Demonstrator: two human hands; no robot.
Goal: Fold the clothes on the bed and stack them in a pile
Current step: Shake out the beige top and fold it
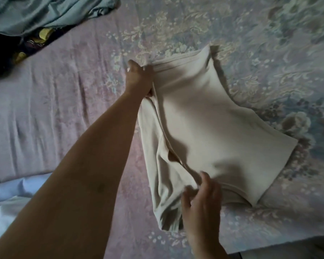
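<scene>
So, going from left to right across the bed:

Waiting clothes: a grey-green cloth (45,14) and a dark one with yellow bits (17,51) lie bunched at the far left corner, well apart from my hands. I think they are not folded yet.

Pale blue cloth: it (13,186) lies at the near left edge, beside my arm.

Bed: the sheet (64,101) is pink with flowers.

My left hand: it (138,79) reaches far out, and its grip is closed on the far left corner of the cream garment (213,124), pinching the edge.

Cream garment: it lies in the middle of the bed, partly folded, with one side turned over.

My right hand: it (202,195) is at the near edge, fingers pinching a fold of the cream cloth.

How it feels, I guess: light, soft and floppy. It sags and wrinkles, so it will not keep its shape alone.

Where to hold: at the corners and edges, one hand each, pulled a little tight so the fold lies flat.
</scene>
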